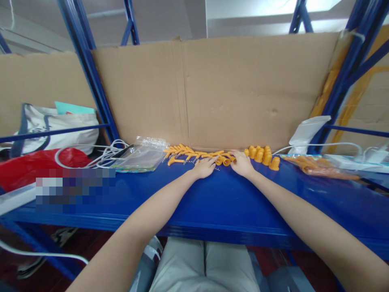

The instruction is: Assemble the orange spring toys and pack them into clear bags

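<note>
The orange plastic pieces [197, 155] lie in a row at the back of the blue worktop [219, 198], against the cardboard wall [212, 93]. The left hand [204, 167] and right hand [241, 163] rest flat, fingers touching the pieces; whether they pinch anything I cannot tell. Upright orange cones [263, 155] stand just beside the right hand. A clear plastic bag [139, 156] lies near the left.

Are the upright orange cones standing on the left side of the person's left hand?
No, the upright orange cones stand beyond the right hand, to its right, on the blue shelf.
</note>
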{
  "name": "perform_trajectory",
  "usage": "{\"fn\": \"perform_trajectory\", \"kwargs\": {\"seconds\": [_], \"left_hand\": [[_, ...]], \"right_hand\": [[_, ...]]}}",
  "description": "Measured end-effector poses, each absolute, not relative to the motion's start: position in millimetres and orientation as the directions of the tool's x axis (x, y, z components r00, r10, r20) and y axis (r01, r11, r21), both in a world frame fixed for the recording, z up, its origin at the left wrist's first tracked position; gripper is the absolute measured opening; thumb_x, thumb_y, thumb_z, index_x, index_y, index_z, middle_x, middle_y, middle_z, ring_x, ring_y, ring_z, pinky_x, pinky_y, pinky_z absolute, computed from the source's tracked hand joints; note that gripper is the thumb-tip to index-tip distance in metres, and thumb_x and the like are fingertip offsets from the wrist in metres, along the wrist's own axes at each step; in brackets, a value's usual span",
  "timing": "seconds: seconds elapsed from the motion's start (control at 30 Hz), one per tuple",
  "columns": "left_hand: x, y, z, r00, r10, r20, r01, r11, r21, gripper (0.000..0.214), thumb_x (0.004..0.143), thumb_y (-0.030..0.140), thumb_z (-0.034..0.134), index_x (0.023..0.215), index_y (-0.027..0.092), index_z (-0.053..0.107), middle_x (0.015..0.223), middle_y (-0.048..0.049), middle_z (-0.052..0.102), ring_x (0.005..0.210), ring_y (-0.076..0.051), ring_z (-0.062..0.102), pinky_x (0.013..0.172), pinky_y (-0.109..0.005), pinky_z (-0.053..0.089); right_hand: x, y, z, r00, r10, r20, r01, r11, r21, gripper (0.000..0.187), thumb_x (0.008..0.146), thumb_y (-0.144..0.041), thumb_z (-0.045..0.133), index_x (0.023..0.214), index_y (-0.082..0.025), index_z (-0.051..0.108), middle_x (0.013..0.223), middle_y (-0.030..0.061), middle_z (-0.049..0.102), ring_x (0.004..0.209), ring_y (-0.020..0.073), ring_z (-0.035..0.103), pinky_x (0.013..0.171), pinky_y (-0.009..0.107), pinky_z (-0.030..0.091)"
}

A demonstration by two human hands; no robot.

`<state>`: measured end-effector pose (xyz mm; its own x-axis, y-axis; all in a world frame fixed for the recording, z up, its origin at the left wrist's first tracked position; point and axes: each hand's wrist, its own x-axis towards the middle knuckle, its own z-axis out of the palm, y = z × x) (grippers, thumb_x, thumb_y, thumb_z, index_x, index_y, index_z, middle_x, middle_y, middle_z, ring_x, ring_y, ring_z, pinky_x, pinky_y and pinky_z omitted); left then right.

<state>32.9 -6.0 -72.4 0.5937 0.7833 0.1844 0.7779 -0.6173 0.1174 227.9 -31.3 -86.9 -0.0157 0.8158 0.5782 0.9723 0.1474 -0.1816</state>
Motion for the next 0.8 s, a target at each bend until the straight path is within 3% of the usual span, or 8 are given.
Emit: {"fn": "perform_trajectory", "kwargs": {"seconds": [0.2,0.4,0.57,0.8], "left_hand": [[34,3,-75,0.584,0.791,0.184,0.781,-0.609,0.136,0.047,0.097,0.033,0.021,0.142,0.030,0.036,0.147,-0.0029,0.042,0.137,-0.023,0.034,0.110,-0.053,0.026],[33,1,-73,0.583,0.794,0.171,0.780,-0.606,0.158,0.045,0.097,0.038,0.024,0.139,0.030,0.036,0.143,-0.0048,0.048,0.135,-0.023,0.037,0.110,-0.054,0.024],[33,2,-75,0.593,0.786,0.172,0.771,-0.616,0.160,0.045,0.096,0.041,0.025,0.138,0.030,0.037,0.141,-0.0050,0.049,0.134,-0.023,0.039,0.111,-0.056,0.021],[34,5,-79,0.599,0.781,0.177,0.766,-0.624,0.156,0.048,0.097,0.036,0.020,0.143,0.030,0.034,0.151,-0.0015,0.035,0.139,-0.022,0.030,0.113,-0.059,0.008]], "right_hand": [[239,-27,-89,0.216,0.840,0.498,0.958,-0.083,-0.274,0.042,0.083,-0.023,0.047,0.123,-0.018,0.058,0.127,0.0144,0.060,0.114,0.0308,0.056,0.088,0.045,0.048],[243,-21,-93,0.060,0.869,0.491,0.958,0.089,-0.274,0.038,0.084,-0.020,0.048,0.119,-0.015,0.062,0.125,0.0117,0.062,0.115,0.0233,0.058,0.097,0.036,0.045],[237,-27,-89,0.015,0.877,0.481,0.954,0.131,-0.268,0.038,0.085,-0.017,0.048,0.119,-0.012,0.062,0.128,0.0131,0.060,0.119,0.0230,0.056,0.102,0.036,0.042],[241,-24,-94,-0.032,0.882,0.470,0.947,0.176,-0.267,0.043,0.084,-0.014,0.047,0.125,-0.012,0.059,0.134,0.0121,0.056,0.130,0.0233,0.046,0.110,0.038,0.034]]}}
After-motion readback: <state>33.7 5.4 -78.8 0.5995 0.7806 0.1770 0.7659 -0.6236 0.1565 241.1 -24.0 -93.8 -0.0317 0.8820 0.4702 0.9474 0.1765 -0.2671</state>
